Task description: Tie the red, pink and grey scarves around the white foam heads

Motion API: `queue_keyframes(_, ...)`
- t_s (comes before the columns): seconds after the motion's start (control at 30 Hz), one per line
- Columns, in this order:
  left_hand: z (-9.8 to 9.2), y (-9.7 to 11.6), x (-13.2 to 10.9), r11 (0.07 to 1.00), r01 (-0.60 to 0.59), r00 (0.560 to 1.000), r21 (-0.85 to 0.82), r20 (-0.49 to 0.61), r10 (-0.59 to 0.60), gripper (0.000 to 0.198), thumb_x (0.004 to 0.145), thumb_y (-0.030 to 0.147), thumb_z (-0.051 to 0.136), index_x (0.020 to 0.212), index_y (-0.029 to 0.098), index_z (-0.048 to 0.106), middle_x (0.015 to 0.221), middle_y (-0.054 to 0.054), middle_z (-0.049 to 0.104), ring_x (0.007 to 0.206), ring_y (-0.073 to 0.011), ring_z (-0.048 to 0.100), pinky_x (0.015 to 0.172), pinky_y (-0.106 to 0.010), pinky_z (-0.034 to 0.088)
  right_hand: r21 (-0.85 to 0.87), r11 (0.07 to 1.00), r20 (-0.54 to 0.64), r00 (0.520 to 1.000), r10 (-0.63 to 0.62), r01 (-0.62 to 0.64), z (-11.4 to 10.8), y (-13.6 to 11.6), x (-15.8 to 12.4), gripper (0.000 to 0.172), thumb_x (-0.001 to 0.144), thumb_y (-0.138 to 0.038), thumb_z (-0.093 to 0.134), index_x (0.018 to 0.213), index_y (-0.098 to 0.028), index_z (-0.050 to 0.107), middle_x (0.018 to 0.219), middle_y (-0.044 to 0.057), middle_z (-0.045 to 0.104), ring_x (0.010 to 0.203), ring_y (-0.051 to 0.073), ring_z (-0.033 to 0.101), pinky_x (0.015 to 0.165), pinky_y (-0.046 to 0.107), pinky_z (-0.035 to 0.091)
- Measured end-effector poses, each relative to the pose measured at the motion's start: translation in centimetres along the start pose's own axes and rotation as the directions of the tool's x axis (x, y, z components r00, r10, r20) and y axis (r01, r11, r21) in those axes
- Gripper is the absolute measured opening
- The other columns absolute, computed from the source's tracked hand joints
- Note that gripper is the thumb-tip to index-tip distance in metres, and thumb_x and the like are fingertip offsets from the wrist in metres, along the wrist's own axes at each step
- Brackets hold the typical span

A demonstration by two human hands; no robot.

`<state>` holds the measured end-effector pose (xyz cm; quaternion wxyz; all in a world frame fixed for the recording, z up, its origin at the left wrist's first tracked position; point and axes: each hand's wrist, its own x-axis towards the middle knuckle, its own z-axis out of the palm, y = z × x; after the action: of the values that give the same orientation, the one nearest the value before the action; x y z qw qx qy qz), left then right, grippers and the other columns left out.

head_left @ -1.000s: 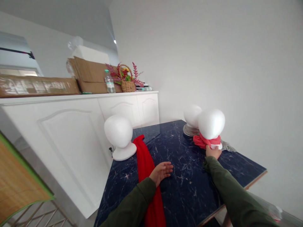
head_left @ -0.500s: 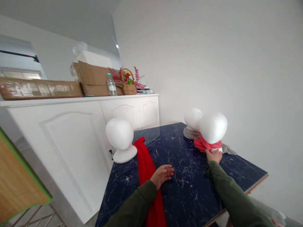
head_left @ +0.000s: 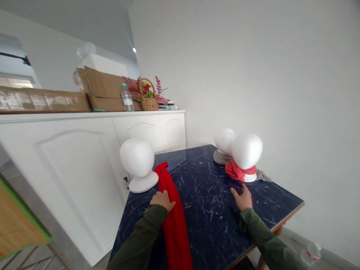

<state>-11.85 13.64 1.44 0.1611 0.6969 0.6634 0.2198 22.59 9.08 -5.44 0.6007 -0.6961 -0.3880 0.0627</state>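
My left hand (head_left: 162, 201) is over the left edge of a long red scarf (head_left: 174, 217), thumb apart from the fingers; whether it touches the cloth I cannot tell. The scarf runs down the table toward me. Beside its far end stands a bare white mannequin head (head_left: 137, 159). My right hand (head_left: 243, 198) is open, thumb spread, just in front of a second white mannequin head (head_left: 247, 151) that has a coral-red scarf (head_left: 235, 171) wrapped around its neck. Behind it, a third white head (head_left: 224, 140) has a grey scarf (head_left: 223, 157) around its base.
Everything stands on a dark blue marbled table (head_left: 208, 210). At left is a white cabinet (head_left: 75, 168) with cardboard boxes (head_left: 108, 90), a plastic bottle (head_left: 127, 98) and a flower basket (head_left: 149, 104) on top. Another bottle (head_left: 311, 254) is on the floor at right.
My right hand has let go of the coral-red scarf and drawn back toward me. My left hand has moved left across the red scarf to its left edge. The view has shifted slightly.
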Motion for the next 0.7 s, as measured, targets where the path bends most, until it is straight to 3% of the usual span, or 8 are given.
queue_keyframes(0.07,1.2,-0.4,0.1,0.996,0.002,0.998,-0.085,0.061,0.003,0.031,0.053,0.020,0.061,0.081,0.011,0.052,0.096,-0.023,0.051,0.105,-0.0435,0.040,0.086,-0.058,0.021,0.182,0.982,0.231,0.973,0.010,-0.053,0.8,-1.2,-2.7,0.059,0.060,-0.048,0.062,0.104,-0.011,0.048,0.089,0.010,0.055,0.079,0.025,0.055,0.068,0.034,0.044)
queue_keyframes(0.13,2.5,-0.1,-0.1,0.984,-0.062,0.992,-0.166,0.096,0.079,0.027,0.054,0.010,0.055,0.081,0.013,0.053,0.095,-0.020,0.053,0.105,-0.0381,0.042,0.090,-0.053,0.022,0.306,0.930,0.509,0.861,0.020,-0.202,1.8,-2.9,-5.5,0.054,0.062,-0.048,0.063,0.100,-0.012,0.050,0.077,0.006,0.057,0.065,0.020,0.056,0.059,0.030,0.045)
queue_keyframes(0.27,4.4,2.6,-2.1,0.897,-0.280,0.922,-0.341,0.164,0.350,0.041,0.056,0.003,0.047,0.093,0.018,0.056,0.102,-0.011,0.055,0.105,-0.0256,0.046,0.095,-0.036,0.025,0.320,0.694,0.834,0.540,0.116,-0.644,4.1,-6.9,-9.1,0.053,0.062,-0.054,0.064,0.094,-0.013,0.053,0.080,0.006,0.058,0.074,0.019,0.058,0.064,0.026,0.045)
queue_keyframes(0.4,5.3,5.5,-5.5,0.650,-0.511,0.708,-0.563,0.154,0.690,0.046,0.062,0.008,0.048,0.106,0.022,0.055,0.104,-0.006,0.057,0.098,-0.0232,0.048,0.092,-0.033,0.029,0.135,0.377,0.990,0.136,-0.024,-0.916,5.8,-8.8,-9.1,0.042,0.076,-0.053,0.052,0.083,-0.012,0.054,0.072,0.005,0.058,0.069,0.017,0.057,0.062,0.025,0.043)
queue_keyframes(0.43,5.2,5.8,-5.9,0.589,-0.527,0.670,-0.612,0.126,0.731,0.045,0.064,0.011,0.049,0.107,0.022,0.055,0.102,-0.006,0.057,0.095,-0.0241,0.048,0.091,-0.035,0.029,0.081,0.335,0.997,0.078,-0.023,-0.939,6.0,-8.9,-8.9,0.037,0.080,-0.048,0.050,0.079,-0.012,0.054,0.068,0.004,0.057,0.064,0.016,0.056,0.060,0.024,0.043)
queue_keyframes(0.5,4.4,5.7,-5.7,0.551,-0.520,0.689,-0.653,0.062,0.722,0.040,0.066,0.018,0.052,0.105,0.020,0.056,0.098,-0.008,0.057,0.093,-0.0249,0.048,0.091,-0.037,0.029,0.047,0.271,0.996,0.067,0.065,-0.961,6.2,-8.6,-8.3,0.028,0.084,-0.036,0.048,0.072,-0.012,0.053,0.060,0.002,0.054,0.053,0.012,0.053,0.053,0.020,0.040)
queue_keyframes(0.63,1.5,1.7,-1.2,0.792,-0.428,0.901,-0.436,-0.271,0.338,0.029,0.067,0.024,0.052,0.095,0.017,0.055,0.104,-0.011,0.052,0.104,-0.0256,0.042,0.097,-0.036,0.025,0.119,0.221,0.948,0.177,0.266,-0.968,5.6,-8.0,-7.5,0.036,0.087,-0.033,0.041,0.057,-0.015,0.045,0.044,-0.003,0.041,0.036,0.008,0.040,0.040,0.017,0.032)
queue_keyframes(0.7,0.0,-1.8,1.5,0.938,-0.206,0.857,-0.278,-0.515,0.035,0.039,0.069,0.027,0.050,0.105,0.011,0.047,0.110,-0.014,0.047,0.110,-0.0264,0.038,0.097,-0.038,0.025,0.135,0.214,0.928,0.199,0.314,-0.967,5.1,-8.1,-7.3,0.041,0.087,-0.039,0.039,0.053,-0.017,0.040,0.040,-0.004,0.035,0.033,0.008,0.036,0.037,0.017,0.029)
